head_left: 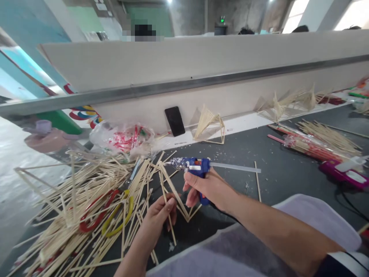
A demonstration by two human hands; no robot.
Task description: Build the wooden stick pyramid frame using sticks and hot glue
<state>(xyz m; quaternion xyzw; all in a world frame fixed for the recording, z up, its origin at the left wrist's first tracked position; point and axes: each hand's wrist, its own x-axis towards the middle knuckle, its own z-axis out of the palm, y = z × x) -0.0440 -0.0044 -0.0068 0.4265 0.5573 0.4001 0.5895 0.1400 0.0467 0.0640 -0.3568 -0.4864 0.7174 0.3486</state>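
Note:
My right hand (209,188) grips a blue hot glue gun (198,166), with a clear glue stick (235,167) jutting from its back. The nozzle points left, right by the top end of a small frame of thin wooden sticks (174,188); whether it touches cannot be made out. Closed fingers of my left hand (163,211) pinch a single wooden stick (172,227) beside that frame. Left of my left hand lies a big heap of loose wooden sticks (95,207), with red-handled (99,211) and yellow-handled (119,215) tools among them.
A black phone (175,121) leans on the white partition (144,88), near a finished-looking stick model (210,125). A plastic bag with red bits (122,138) sits at back left. To the right lie bundled sticks (311,146) and a purple glue gun (344,174). Pale cloth (245,246) covers the near edge.

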